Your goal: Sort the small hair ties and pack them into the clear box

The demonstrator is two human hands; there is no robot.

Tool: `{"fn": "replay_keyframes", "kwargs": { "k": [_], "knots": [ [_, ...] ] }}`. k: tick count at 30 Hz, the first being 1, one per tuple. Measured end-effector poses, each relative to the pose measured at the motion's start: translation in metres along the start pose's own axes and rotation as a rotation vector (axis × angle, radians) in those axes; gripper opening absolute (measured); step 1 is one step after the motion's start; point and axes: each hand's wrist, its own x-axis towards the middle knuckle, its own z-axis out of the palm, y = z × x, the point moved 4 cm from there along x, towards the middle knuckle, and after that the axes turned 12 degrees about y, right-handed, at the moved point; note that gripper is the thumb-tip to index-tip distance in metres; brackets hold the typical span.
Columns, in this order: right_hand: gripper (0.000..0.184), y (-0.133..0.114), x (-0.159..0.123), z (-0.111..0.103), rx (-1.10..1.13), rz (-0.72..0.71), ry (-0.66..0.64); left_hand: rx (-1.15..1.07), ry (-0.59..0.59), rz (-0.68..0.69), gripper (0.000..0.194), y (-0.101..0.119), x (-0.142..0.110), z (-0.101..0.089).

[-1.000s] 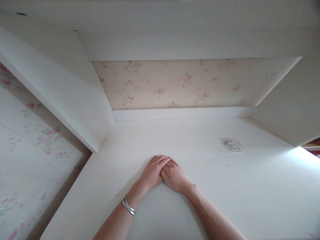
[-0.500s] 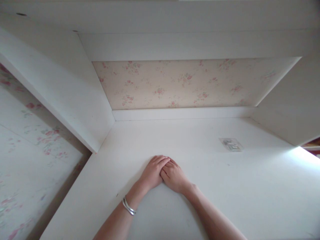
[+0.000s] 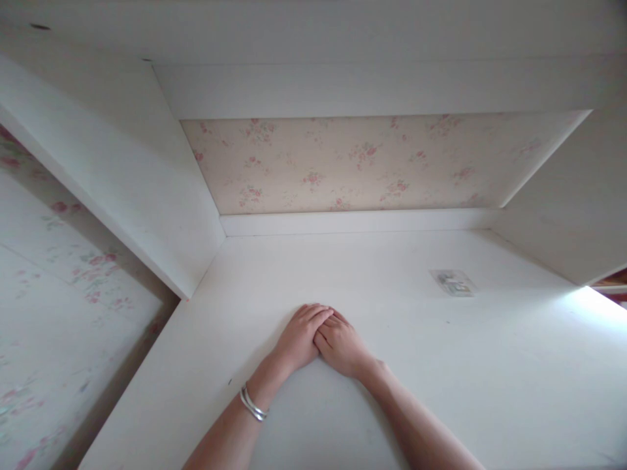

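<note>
Near the middle of the white desktop (image 3: 490, 378), my left hand (image 3: 301, 336) lies over the fingers of my right hand (image 3: 343, 343). The left fingers are extended and flat, with no object visible in them. The right fingers are partly covered by the left hand, and its thumb shows beside the left hand. Two silver bangles (image 3: 252, 403) circle my left wrist. To the right and farther back, apart from both hands, lies a small clear plastic packet (image 3: 453, 283); its pale contents are too small to make out.
White side panels stand at the left (image 3: 127, 150) and right (image 3: 563, 209) of the desktop. A white board (image 3: 343, 32) spans overhead. Behind is floral wallpaper (image 3: 337, 166) above a low white strip (image 3: 362, 222). Past the left edge is more floral wall (image 3: 59, 274).
</note>
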Motion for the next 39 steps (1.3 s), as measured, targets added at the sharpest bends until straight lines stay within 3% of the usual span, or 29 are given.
{"fn": "replay_keyframes", "kwargs": {
  "k": [22,29,32,35,39],
  "knots": [
    [0.029,0.0,0.0,0.0,0.02,0.004,0.013,0.003,-0.001,0.003,0.06,0.0,0.0,0.0],
    [0.032,0.004,0.002,-0.021,0.222,0.046,-0.045,0.024,-0.052,-0.058,0.053,0.003,0.0,0.0],
    [0.032,0.041,-0.002,-0.044,0.184,0.117,0.048,0.048,-0.058,-0.092,0.041,0.002,-0.002,0.0],
    [0.032,0.106,-0.011,-0.082,-0.123,0.207,0.193,0.076,-0.062,-0.074,0.031,0.001,-0.004,0.0],
    [0.049,0.198,-0.035,-0.149,-0.648,0.591,0.265,0.079,-0.055,-0.052,0.028,0.0,-0.005,0.001]
  ]
}}
